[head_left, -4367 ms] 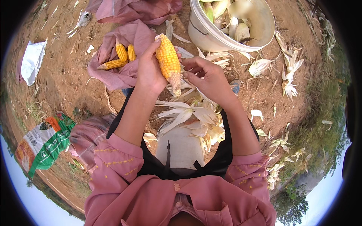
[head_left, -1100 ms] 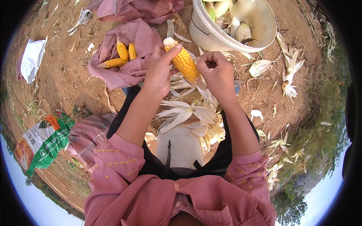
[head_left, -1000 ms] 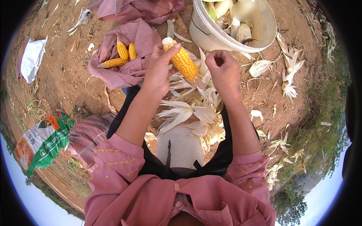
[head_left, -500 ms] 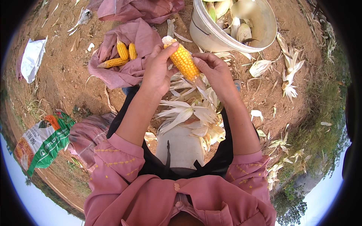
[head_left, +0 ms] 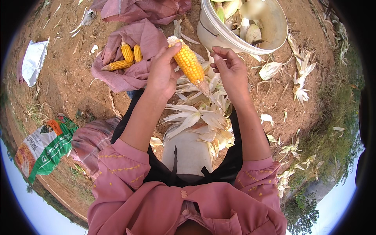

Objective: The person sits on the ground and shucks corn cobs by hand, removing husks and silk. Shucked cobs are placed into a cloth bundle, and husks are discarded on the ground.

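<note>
My left hand [head_left: 163,76] is closed round a husked corn cob [head_left: 188,64] with yellow kernels, tilted with its pale stub end up and its bare tip toward the lower right. Right of the cob and apart from it is my right hand [head_left: 232,72], its thumb and fingers drawn together in a loose pinch. Whether a thin strand is caught there is too small to tell. Pale dry husks [head_left: 196,117] are heaped below the cob between my legs. Several husked cobs [head_left: 127,53] lie on an opened pinkish sack [head_left: 150,35] to the left.
A white bucket [head_left: 213,37] holding unhusked corn [head_left: 231,9] stands at the far right. Loose husks [head_left: 301,78] litter the brown soil on the right. At the left lie a green and white printed bag [head_left: 51,145] and a white plastic piece [head_left: 35,62].
My right hand has come off the cob and moved a little to the right. The cob stays in my left hand, shifted slightly left, its tip now uncovered.
</note>
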Action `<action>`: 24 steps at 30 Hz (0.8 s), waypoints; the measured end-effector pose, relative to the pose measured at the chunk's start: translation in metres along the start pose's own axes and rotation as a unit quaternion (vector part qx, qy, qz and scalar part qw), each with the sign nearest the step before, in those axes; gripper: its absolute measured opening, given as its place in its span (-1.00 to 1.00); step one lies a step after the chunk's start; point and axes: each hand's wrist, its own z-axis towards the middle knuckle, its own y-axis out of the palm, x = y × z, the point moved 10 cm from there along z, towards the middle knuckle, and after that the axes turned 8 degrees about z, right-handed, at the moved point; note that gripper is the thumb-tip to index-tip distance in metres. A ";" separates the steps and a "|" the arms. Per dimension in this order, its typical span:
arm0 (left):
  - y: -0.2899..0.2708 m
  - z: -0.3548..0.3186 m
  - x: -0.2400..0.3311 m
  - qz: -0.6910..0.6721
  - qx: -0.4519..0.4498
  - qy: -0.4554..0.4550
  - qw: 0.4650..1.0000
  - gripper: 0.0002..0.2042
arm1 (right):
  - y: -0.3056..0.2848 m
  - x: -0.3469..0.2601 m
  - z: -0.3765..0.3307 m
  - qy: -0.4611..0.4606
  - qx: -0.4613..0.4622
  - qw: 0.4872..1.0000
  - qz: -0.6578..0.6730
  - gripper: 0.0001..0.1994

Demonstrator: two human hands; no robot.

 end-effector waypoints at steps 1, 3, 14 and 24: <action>-0.001 0.000 0.000 -0.003 0.002 0.000 1.000 -0.69 | 0.005 0.000 -0.001 0.016 -0.016 0.999 0.032 -0.77; -0.001 0.001 -0.001 -0.009 0.003 -0.001 1.000 -0.70 | 0.018 0.000 -0.006 0.051 -0.065 0.995 0.053 -0.72; -0.002 0.002 -0.001 -0.014 -0.002 0.000 1.000 -0.71 | 0.030 0.009 -0.009 0.048 -0.137 0.989 -0.023 -0.73; -0.002 0.002 0.001 -0.004 -0.003 0.006 1.000 -0.67 | 0.026 0.007 -0.009 0.034 -0.123 0.990 -0.054 -0.84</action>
